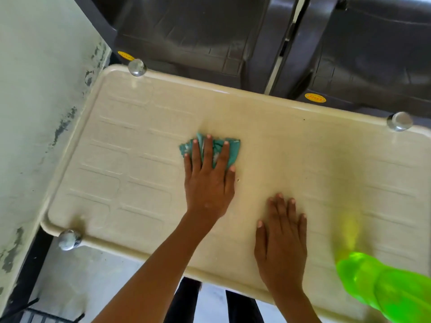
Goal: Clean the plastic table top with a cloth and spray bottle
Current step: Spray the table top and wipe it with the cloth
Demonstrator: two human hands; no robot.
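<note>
The cream plastic table top (291,145) fills most of the view. A crumpled teal cloth (233,150) lies near its middle. My left hand (207,180) presses flat on the cloth with straight, spread fingers. My right hand (279,243) rests palm down on the bare table near the front edge, to the right of the left hand, holding nothing. A translucent green spray bottle (384,283) stands at the front right of the table, blurred and close to the camera, untouched by either hand.
Two dark plastic chairs (198,38) (373,54) stand behind the table's far edge. A pale green wall (35,101) with flaking paint runs along the left side. Round metal knobs (137,67) mark the table's corners. Grey floor shows below the front edge.
</note>
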